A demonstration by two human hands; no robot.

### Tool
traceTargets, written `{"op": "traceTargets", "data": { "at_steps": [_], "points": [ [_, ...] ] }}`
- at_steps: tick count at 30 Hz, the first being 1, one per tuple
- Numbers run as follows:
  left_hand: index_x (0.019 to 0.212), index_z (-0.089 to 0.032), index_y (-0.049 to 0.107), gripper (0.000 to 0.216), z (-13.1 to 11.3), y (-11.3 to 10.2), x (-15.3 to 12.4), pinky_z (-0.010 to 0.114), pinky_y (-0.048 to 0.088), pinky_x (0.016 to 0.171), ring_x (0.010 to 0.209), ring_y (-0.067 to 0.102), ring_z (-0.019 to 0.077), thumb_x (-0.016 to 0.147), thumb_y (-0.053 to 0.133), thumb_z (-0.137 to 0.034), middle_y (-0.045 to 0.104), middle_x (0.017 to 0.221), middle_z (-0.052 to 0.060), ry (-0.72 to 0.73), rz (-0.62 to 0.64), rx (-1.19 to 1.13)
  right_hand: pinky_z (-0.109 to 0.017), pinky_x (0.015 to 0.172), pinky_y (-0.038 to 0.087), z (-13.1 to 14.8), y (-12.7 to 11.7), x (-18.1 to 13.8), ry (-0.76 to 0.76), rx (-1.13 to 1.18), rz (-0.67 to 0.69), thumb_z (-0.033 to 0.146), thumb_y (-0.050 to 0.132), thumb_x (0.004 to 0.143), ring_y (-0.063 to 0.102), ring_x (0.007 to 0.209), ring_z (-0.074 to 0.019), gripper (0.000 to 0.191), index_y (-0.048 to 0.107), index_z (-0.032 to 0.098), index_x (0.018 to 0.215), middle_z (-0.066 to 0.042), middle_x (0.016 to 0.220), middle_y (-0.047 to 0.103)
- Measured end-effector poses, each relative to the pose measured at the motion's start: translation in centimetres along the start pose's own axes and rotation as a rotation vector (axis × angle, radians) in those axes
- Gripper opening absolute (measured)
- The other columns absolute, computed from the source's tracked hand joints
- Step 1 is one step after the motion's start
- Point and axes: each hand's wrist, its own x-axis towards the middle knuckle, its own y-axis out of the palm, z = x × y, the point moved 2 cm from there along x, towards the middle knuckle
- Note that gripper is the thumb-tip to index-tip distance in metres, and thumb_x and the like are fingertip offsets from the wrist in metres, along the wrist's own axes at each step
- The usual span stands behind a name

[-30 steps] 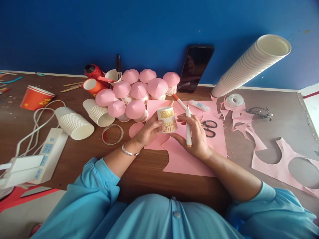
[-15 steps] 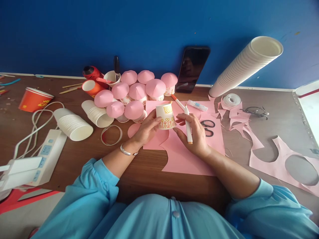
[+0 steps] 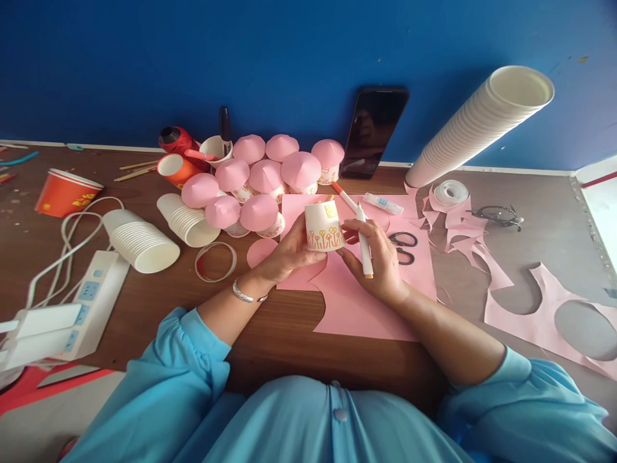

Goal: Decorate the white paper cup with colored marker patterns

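Note:
A white paper cup (image 3: 324, 225), turned upside down, carries drawn orange and green flowers along its lower edge and a yellow checked window near the top. My left hand (image 3: 290, 252) grips its left side. My right hand (image 3: 380, 257) is closed around a white marker (image 3: 364, 241) with an orange end, its tip pointing up; the fingertips of this hand touch or nearly touch the cup's right side. Beneath both hands lies a pink paper sheet (image 3: 366, 308) with curved cut edges. Black-handled scissors (image 3: 403, 247) lie on it beside my right hand.
Several cups with pink cone roofs (image 3: 260, 212) stand at the back left. White cup stacks (image 3: 139, 241) lie left, near a power strip (image 3: 89, 302). A phone (image 3: 375, 132) and a tall cup stack (image 3: 482, 125) lean on the blue wall. Paper scraps (image 3: 525, 308) and glasses (image 3: 496, 215) lie right.
The cup has turned in my left hand, so its yellow window now sits farther right. My left thumb has moved down to the cup's lower edge. The right hand keeps the marker almost still.

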Motion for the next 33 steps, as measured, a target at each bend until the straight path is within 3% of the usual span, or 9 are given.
{"op": "traceTargets", "data": {
  "at_steps": [4, 11, 16, 22, 33],
  "points": [
    [0.145, -0.031, 0.054, 0.070, 0.3, -0.6, -0.1, 0.042, 0.051, 0.110, 0.132, 0.060, 0.0290, 0.081, 0.084, -0.028, 0.063, 0.140, 0.007, 0.043, -0.063, 0.033, -0.037, 0.080, 0.063, 0.1, -0.3, 0.1, 0.009, 0.030, -0.016, 0.027, 0.066, 0.101, 0.070, 0.086, -0.0193, 0.035, 0.057, 0.025, 0.135, -0.006, 0.103, 0.070],
    [0.153, -0.036, 0.046, 0.087, -0.2, -0.5, -0.3, 0.045, 0.049, 0.113, 0.144, 0.049, 0.0330, 0.077, 0.088, -0.032, 0.051, 0.158, 0.007, 0.037, -0.161, 0.123, -0.037, 0.073, 0.061, 1.8, -1.5, -0.1, -0.154, 0.066, -0.127, 0.048, 0.045, 0.109, 0.066, 0.080, -0.0203, 0.044, 0.063, 0.022, 0.140, -0.007, 0.092, 0.062],
    [0.154, -0.033, 0.046, 0.088, -0.6, -0.2, -0.3, 0.048, 0.046, 0.116, 0.146, 0.047, 0.0359, 0.076, 0.088, -0.034, 0.052, 0.158, 0.008, 0.012, -0.211, 0.185, -0.034, 0.066, 0.061, 3.0, -1.3, -0.4, -0.284, 0.093, -0.019, 0.029, 0.052, 0.106, 0.071, 0.081, -0.0207, 0.028, 0.060, 0.015, 0.129, -0.008, 0.090, 0.070],
    [0.154, -0.032, 0.046, 0.089, -0.5, -0.1, -0.2, 0.047, 0.050, 0.110, 0.133, 0.056, 0.0334, 0.076, 0.088, -0.037, 0.060, 0.143, 0.010, -0.017, -0.227, 0.230, -0.029, 0.057, 0.057, 3.0, -1.1, -0.3, -0.312, 0.045, -0.030, 0.018, 0.061, 0.099, 0.070, 0.069, -0.0178, 0.013, 0.061, 0.018, 0.112, -0.005, 0.081, 0.071],
    [0.153, -0.026, 0.040, 0.086, -0.4, 0.3, -0.1, 0.054, 0.046, 0.118, 0.145, 0.048, 0.0373, 0.080, 0.085, -0.035, 0.049, 0.154, 0.014, 0.000, -0.215, 0.284, -0.026, 0.054, 0.055, 2.8, -0.7, -0.1, -0.308, 0.022, -0.011, 0.010, 0.063, 0.093, 0.068, 0.064, -0.0164, 0.019, 0.060, 0.019, 0.109, -0.003, 0.078, 0.068]
  ]
}}
